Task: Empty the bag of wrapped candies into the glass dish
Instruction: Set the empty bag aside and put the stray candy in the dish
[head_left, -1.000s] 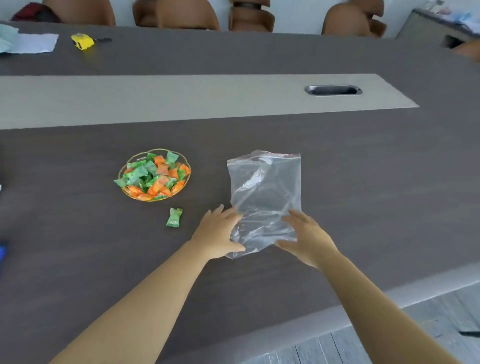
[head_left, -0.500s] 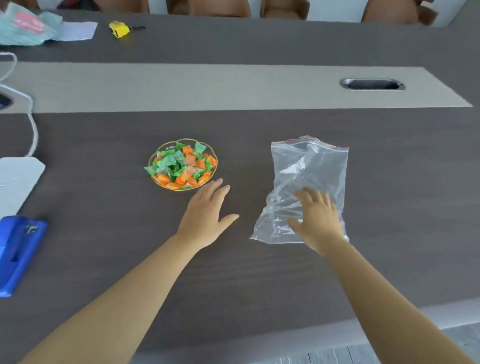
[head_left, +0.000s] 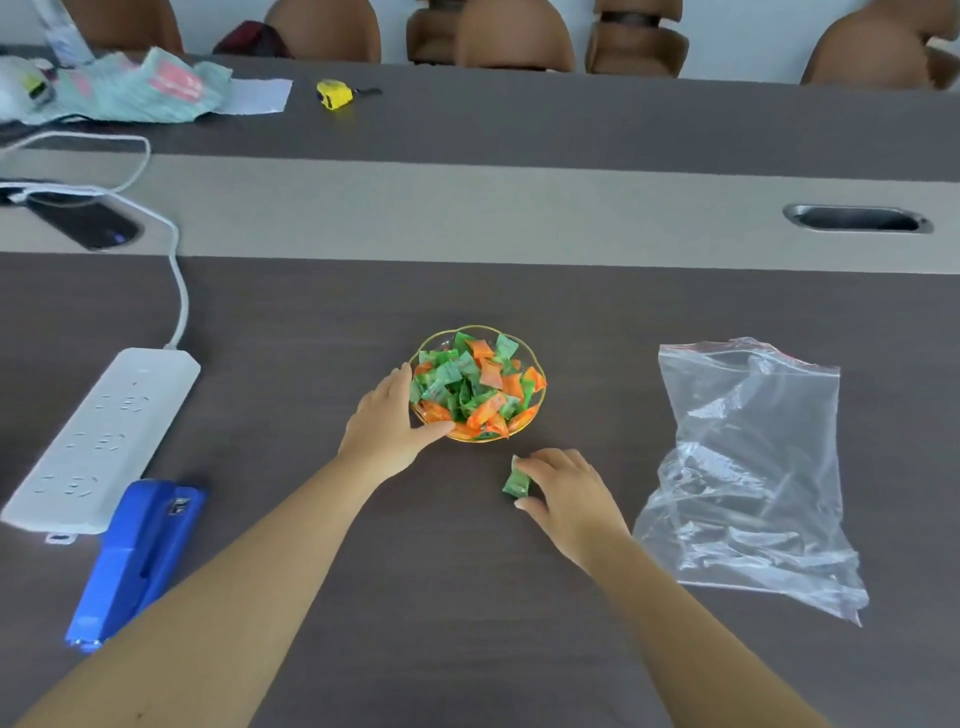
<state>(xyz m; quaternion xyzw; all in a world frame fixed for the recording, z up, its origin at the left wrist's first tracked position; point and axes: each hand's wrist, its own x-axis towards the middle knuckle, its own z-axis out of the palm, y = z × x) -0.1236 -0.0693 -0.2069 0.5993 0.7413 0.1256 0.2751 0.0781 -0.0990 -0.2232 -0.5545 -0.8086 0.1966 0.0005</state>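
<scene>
A small glass dish (head_left: 521, 347) with a golden rim sits mid-table, heaped with green and orange wrapped candies (head_left: 470, 389). My left hand (head_left: 387, 421) cups the dish's left and near side, thumb along the front rim. A single green wrapped candy (head_left: 516, 480) lies on the table just in front of the dish, and my right hand (head_left: 569, 493) pinches it between thumb and fingers. The clear zip bag (head_left: 748, 467) lies flat and looks empty to the right, apart from both hands.
A white power strip (head_left: 98, 441) with its cable and a blue stapler (head_left: 135, 561) lie at the left. A phone (head_left: 85, 223), cloth, paper and a yellow tape measure (head_left: 334, 94) sit further back. A cable port (head_left: 857, 218) is at the right; chairs line the far side.
My right hand left the bag and moved left onto the loose green candy. My left hand moved up to the dish's side. The view shifted, so everything sits further right.
</scene>
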